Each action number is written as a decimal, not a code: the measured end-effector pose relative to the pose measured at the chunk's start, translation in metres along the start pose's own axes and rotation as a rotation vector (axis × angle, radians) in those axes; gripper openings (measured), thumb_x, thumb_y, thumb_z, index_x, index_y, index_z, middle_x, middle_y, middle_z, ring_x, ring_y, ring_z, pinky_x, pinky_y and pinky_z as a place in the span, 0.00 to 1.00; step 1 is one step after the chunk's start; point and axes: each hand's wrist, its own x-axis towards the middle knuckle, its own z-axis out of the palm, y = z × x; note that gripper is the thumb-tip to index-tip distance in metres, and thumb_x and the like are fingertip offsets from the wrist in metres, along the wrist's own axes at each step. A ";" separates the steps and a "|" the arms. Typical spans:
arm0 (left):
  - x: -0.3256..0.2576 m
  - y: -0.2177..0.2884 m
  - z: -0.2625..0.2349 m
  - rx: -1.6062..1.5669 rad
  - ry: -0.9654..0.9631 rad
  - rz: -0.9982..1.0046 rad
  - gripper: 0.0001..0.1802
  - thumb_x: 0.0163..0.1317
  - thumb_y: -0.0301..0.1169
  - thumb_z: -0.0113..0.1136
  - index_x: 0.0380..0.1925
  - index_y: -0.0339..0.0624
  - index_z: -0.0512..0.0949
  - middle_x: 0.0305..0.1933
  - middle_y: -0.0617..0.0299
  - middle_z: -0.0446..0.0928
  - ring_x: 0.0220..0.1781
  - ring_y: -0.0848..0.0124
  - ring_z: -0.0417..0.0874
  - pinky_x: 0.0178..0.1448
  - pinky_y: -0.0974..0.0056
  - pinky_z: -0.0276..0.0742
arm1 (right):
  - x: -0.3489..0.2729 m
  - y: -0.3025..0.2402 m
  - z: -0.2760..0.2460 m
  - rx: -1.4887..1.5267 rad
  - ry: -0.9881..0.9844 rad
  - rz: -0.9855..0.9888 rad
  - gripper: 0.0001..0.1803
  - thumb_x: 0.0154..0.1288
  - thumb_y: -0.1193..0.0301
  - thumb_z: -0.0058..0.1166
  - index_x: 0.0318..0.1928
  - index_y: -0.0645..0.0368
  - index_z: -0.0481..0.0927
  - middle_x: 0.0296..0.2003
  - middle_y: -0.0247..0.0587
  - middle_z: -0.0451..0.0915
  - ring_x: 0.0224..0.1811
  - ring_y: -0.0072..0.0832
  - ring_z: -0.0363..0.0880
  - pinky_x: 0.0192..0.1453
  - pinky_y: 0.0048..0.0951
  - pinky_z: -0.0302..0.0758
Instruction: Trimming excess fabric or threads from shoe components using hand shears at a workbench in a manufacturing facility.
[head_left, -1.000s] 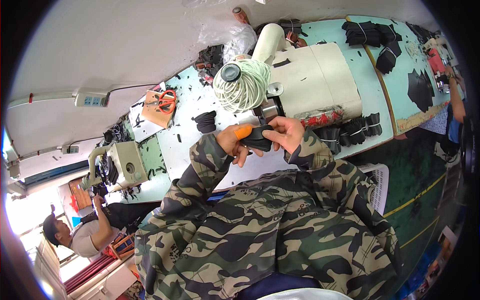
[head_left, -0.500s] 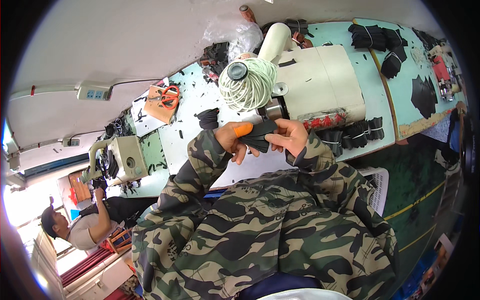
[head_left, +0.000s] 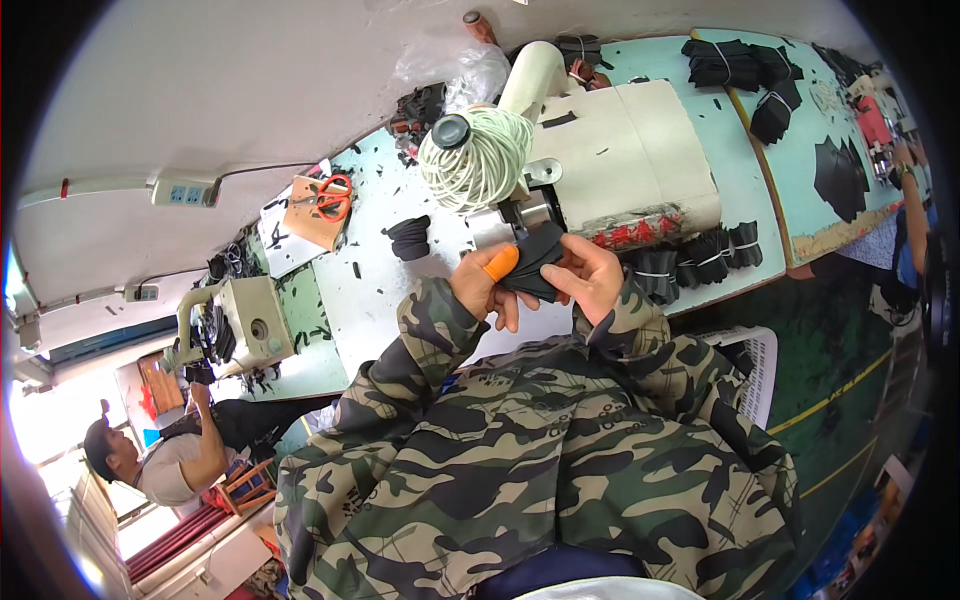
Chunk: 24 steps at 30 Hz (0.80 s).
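Between my two hands is a small stack of black flat pieces [head_left: 532,262], slightly fanned, just in front of the cream machine [head_left: 640,160]. My left hand [head_left: 487,284], with an orange cover on its thumb, grips the stack from the left. My right hand [head_left: 592,278] pinches its right edge between thumb and fingers. Beyond my left hand, a separate black bundle [head_left: 408,238] lies on the pale table [head_left: 375,285]. A coil of whitish cord [head_left: 478,160] hangs on the machine's arm, above the stack.
Orange-handled scissors [head_left: 333,198] lie on brown card at the left. Several tied black bundles [head_left: 708,255] line the table's right front edge; others [head_left: 722,64] lie farther back. A white basket [head_left: 760,375] stands below. A co-worker [head_left: 180,460] sits at another machine [head_left: 255,320] on the left.
My hands have shifted slightly, and the black stack now shows more of its fanned faces. At the far right, another person's arm has come into view.
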 end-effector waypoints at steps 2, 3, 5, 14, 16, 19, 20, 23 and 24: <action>0.001 -0.002 -0.002 -0.025 -0.018 -0.004 0.23 0.66 0.44 0.35 0.47 0.36 0.67 0.23 0.48 0.77 0.11 0.61 0.76 0.09 0.69 0.67 | 0.001 0.002 -0.004 -0.044 -0.021 -0.013 0.10 0.58 0.73 0.53 0.39 0.66 0.77 0.21 0.32 0.74 0.20 0.14 0.68 0.22 0.18 0.64; 0.002 -0.003 -0.003 -0.052 -0.032 -0.007 0.23 0.66 0.45 0.35 0.47 0.37 0.67 0.23 0.48 0.77 0.11 0.61 0.76 0.10 0.68 0.67 | 0.002 0.003 -0.006 -0.089 -0.046 -0.024 0.10 0.59 0.73 0.51 0.39 0.66 0.77 0.22 0.32 0.74 0.20 0.15 0.68 0.22 0.18 0.64; 0.002 -0.004 -0.001 -0.072 -0.055 0.021 0.24 0.66 0.47 0.34 0.46 0.37 0.67 0.23 0.48 0.77 0.12 0.61 0.76 0.10 0.68 0.67 | 0.003 0.004 -0.008 -0.039 -0.047 -0.017 0.10 0.59 0.73 0.50 0.39 0.66 0.77 0.22 0.33 0.74 0.20 0.15 0.68 0.22 0.18 0.64; 0.013 -0.006 0.029 -0.008 0.125 0.178 0.19 0.66 0.42 0.39 0.42 0.37 0.69 0.24 0.49 0.76 0.12 0.65 0.75 0.11 0.69 0.66 | -0.008 0.010 -0.009 0.126 0.103 0.097 0.18 0.63 0.62 0.46 0.44 0.63 0.74 0.29 0.39 0.76 0.26 0.22 0.74 0.27 0.22 0.70; 0.021 -0.010 0.042 0.254 0.366 0.328 0.11 0.64 0.33 0.45 0.40 0.38 0.70 0.23 0.56 0.76 0.12 0.72 0.75 0.12 0.73 0.63 | -0.023 0.012 -0.010 0.135 0.026 0.268 0.25 0.63 0.53 0.43 0.49 0.62 0.69 0.39 0.44 0.76 0.36 0.29 0.77 0.36 0.25 0.74; 0.037 -0.032 0.063 0.692 0.310 0.581 0.18 0.65 0.32 0.41 0.52 0.37 0.66 0.24 0.61 0.75 0.14 0.76 0.73 0.16 0.74 0.65 | -0.021 0.033 -0.012 0.127 0.092 -0.019 0.18 0.65 0.57 0.43 0.39 0.62 0.72 0.24 0.32 0.72 0.23 0.17 0.68 0.24 0.20 0.64; 0.035 -0.027 0.072 0.644 0.339 0.538 0.19 0.65 0.31 0.40 0.55 0.40 0.64 0.24 0.61 0.74 0.14 0.77 0.73 0.17 0.74 0.66 | -0.017 0.018 -0.010 0.114 0.140 -0.056 0.16 0.65 0.59 0.44 0.37 0.62 0.72 0.21 0.30 0.69 0.20 0.15 0.64 0.22 0.20 0.60; 0.049 -0.005 0.079 0.603 0.289 0.533 0.22 0.64 0.31 0.37 0.59 0.44 0.60 0.24 0.60 0.74 0.14 0.76 0.74 0.17 0.74 0.66 | -0.002 -0.014 -0.016 0.054 0.217 -0.069 0.13 0.63 0.64 0.48 0.35 0.63 0.73 0.19 0.28 0.69 0.17 0.13 0.61 0.20 0.18 0.57; 0.054 -0.003 0.078 0.595 0.263 0.535 0.24 0.63 0.31 0.36 0.61 0.47 0.56 0.22 0.60 0.74 0.15 0.75 0.75 0.16 0.73 0.67 | 0.001 -0.026 -0.019 0.078 0.178 -0.071 0.13 0.63 0.64 0.48 0.35 0.63 0.73 0.20 0.28 0.70 0.18 0.14 0.62 0.20 0.19 0.59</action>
